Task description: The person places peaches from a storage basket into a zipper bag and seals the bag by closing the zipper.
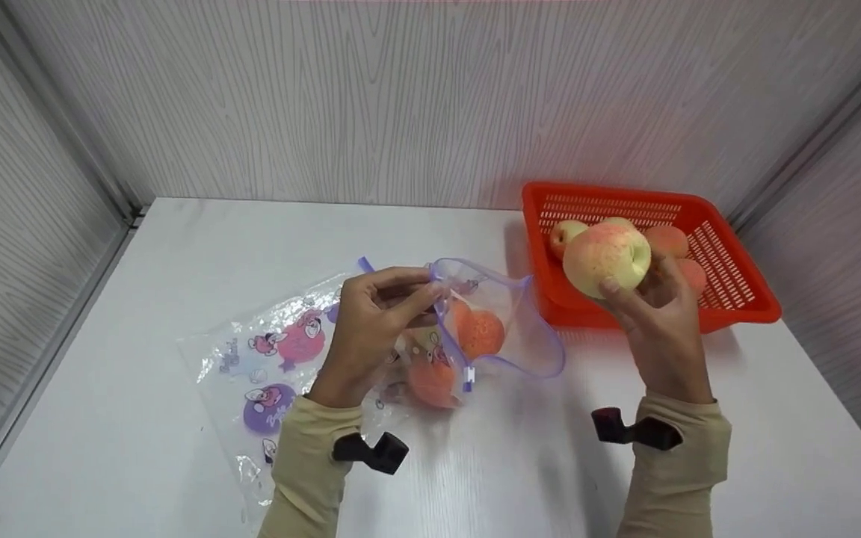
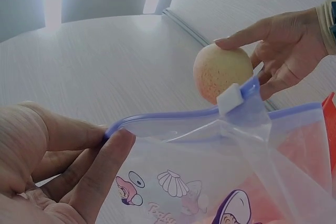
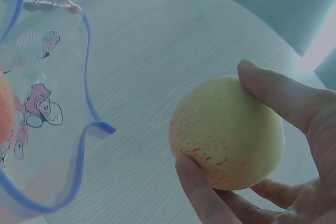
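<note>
My left hand (image 1: 380, 321) pinches the purple-edged rim of a clear zip bag (image 1: 528, 329) between thumb and fingers. The bag's mouth gapes toward the right, and a white slider (image 2: 230, 99) sits on the rim. Inside the bag lie orange-red round fruits (image 1: 481, 334), partly seen through printed plastic. My right hand (image 1: 658, 321) grips a yellow apple (image 3: 226, 132) with a pink blush and red flecks. It holds the apple in the air, in front of the red basket and apart from the bag's mouth.
A red plastic basket (image 1: 744, 314) stands at the back right with several fruits (image 1: 667, 241) in it. Flat on the white table (image 1: 139, 299), clear printed bags (image 1: 281, 359) lie at the left. Pale wood-grain panels (image 1: 341, 97) close off the back and sides.
</note>
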A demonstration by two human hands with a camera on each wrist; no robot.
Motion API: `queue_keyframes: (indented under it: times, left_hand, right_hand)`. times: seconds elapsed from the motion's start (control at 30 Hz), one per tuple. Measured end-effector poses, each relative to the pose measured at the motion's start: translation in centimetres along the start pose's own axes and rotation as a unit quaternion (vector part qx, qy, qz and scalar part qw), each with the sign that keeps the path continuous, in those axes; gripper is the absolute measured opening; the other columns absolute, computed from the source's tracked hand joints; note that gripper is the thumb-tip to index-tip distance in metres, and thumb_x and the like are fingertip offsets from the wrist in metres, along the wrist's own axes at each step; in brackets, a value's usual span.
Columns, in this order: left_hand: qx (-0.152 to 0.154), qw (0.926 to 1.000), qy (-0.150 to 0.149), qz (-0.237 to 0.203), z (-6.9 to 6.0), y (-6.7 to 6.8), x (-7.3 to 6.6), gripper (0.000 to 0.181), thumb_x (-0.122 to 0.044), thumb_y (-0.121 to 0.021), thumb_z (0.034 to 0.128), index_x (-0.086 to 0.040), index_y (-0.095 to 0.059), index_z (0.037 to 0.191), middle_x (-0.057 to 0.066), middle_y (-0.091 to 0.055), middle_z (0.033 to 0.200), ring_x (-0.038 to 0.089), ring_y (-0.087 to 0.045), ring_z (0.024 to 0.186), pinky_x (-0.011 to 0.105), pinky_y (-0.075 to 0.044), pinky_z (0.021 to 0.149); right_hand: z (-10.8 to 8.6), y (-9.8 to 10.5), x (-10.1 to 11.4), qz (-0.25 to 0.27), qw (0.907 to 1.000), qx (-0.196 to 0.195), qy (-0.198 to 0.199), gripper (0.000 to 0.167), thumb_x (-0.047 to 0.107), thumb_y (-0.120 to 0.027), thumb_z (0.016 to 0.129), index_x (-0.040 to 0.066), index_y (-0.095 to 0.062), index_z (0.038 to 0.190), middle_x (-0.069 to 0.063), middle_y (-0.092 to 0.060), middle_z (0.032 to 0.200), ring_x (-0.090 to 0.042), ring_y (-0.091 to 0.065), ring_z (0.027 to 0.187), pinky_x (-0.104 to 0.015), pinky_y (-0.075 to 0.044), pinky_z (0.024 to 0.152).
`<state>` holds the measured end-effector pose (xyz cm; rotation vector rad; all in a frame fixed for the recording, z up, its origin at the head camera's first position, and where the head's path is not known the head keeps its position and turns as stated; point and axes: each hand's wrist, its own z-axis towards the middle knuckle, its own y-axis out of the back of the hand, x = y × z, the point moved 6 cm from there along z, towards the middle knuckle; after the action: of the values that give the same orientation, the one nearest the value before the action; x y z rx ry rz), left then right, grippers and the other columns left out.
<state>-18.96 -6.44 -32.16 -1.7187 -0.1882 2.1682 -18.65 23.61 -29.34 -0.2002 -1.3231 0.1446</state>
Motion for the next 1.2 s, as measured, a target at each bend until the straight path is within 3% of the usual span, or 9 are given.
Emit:
queue_keyframes:
  times: [0.43,0.67,0.83,1.2]
  left_hand:
    - [0.007,0.9997,-0.015,0.017,0.0,-0.1,-0.1,0.018,0.001,-0.071,0.0927,0.008,-0.071,0.109,0.020,-0.071,0.100,0.030,-0.073,0.088,0.042,-0.062,0.078]
    - [0.002,0.9999,-0.009,0.014,-0.1,-0.1,-0.1,0.018,0.001,-0.072,0.0922,0.007,-0.072,0.109,0.021,-0.071,0.101,0.031,-0.073,0.088,0.042,-0.062,0.078]
    - [0.000,0.9999,-0.009,0.012,-0.1,-0.1,-0.1,0.018,0.002,-0.072,0.0918,0.008,-0.072,0.109,0.021,-0.071,0.100,0.030,-0.073,0.087,0.042,-0.063,0.077]
    - [0.002,0.9998,-0.013,0.014,0.0,-0.1,0.0,0.018,0.001,-0.073,0.0913,0.008,-0.072,0.108,0.021,-0.072,0.099,0.030,-0.073,0.087,0.042,-0.063,0.077]
  right_hand:
    - [-0.6,-0.6,0.3,-0.053,0.9980,0.020,0.027,0.063,-0.014,-0.067,0.083,0.006,-0.050,0.140,-0.018,-0.051,0.142,-0.038,-0.048,0.124,-0.037,-0.058,0.094]
    - [-0.7,-1.2,0.2,-0.085,0.9951,0.041,0.029,0.067,-0.012,-0.071,0.080,0.008,-0.051,0.141,-0.015,-0.053,0.142,-0.037,-0.047,0.127,-0.039,-0.052,0.100]
    - [-0.7,-1.8,0.0,-0.106,0.9916,0.070,0.026,0.072,-0.014,-0.072,0.077,0.009,-0.052,0.143,-0.017,-0.055,0.141,-0.037,-0.050,0.127,-0.042,-0.047,0.104]
    - [-0.8,-2.4,-0.4,-0.141,0.9784,0.148,0.032,0.074,-0.011,-0.078,0.078,0.008,-0.051,0.144,-0.018,-0.053,0.141,-0.036,-0.052,0.125,-0.037,-0.056,0.097]
